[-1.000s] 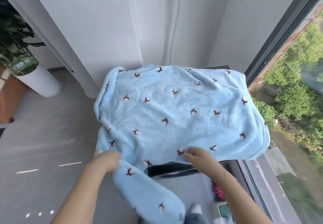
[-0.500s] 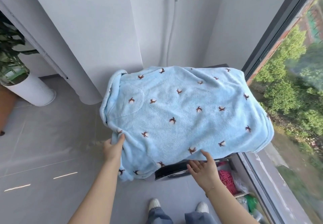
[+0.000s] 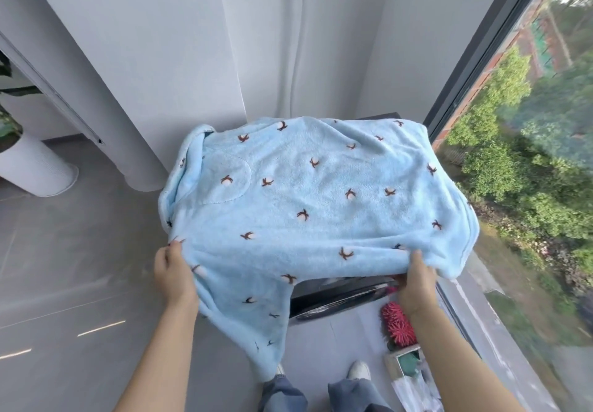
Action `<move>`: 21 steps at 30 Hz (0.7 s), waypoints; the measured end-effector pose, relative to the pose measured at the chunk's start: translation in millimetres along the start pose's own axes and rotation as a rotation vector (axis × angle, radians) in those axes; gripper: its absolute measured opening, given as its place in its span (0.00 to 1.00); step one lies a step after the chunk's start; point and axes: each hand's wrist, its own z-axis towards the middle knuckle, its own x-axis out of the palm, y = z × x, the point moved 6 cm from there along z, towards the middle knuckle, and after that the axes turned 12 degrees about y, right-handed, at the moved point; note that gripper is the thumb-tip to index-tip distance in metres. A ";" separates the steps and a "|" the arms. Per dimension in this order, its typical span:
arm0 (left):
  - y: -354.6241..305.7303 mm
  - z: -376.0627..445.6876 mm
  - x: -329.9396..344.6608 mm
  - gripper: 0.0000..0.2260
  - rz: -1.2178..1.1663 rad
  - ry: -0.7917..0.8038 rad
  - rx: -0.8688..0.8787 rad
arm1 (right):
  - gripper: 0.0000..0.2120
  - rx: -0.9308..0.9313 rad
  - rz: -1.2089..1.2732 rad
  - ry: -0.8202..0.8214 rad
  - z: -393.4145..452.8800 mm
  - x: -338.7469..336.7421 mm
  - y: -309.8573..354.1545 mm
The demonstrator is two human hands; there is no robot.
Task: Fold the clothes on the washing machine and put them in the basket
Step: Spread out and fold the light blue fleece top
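Washing machine (image 3: 340,296) mostly hidden under blue fleece garment (image 3: 308,199); no basket seen. Left hand (image 3: 173,275) and right hand (image 3: 417,286) clamped on near hem, rest spread beyond

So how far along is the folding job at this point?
Early. Nothing looks finished: the blue fleece garment lies spread over the washing machine, one part hanging off the front. In hand: left hand and right hand grip its near edge. Folding and basketing remain; no basket visible.

Light-blue fleece garment with brown-white sprig print (image 3: 321,199) lying spread over dark-fronted washing machine (image 3: 343,294), near corner hanging down.
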 end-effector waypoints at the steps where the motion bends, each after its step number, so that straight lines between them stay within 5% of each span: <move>1: 4.1 -0.5 -6.3 0.06 0.000 -0.032 0.010 | 0.15 -0.171 -0.132 0.013 -2.1 -2.2 22.1; 4: 32.7 -8.7 -7.9 0.09 0.019 0.000 -0.101 | 0.16 -0.395 -0.253 0.092 4.9 -6.8 62.2; 12: 56.9 -31.0 -6.8 0.16 0.054 0.168 -0.388 | 0.23 0.121 0.252 -0.192 31.3 -59.4 11.8; 16: 42.8 -26.5 -7.4 0.11 0.011 0.207 -0.247 | 0.24 -0.299 0.224 -0.142 26.0 -53.3 67.1; 18: 38.2 -28.1 -8.6 0.11 -0.033 0.174 -0.219 | 0.28 -0.364 0.199 -0.141 19.2 -48.9 69.8; 21: 45.2 -31.9 -13.6 0.16 -0.057 0.123 -0.301 | 0.18 -0.013 0.315 -0.226 9.8 -54.0 14.8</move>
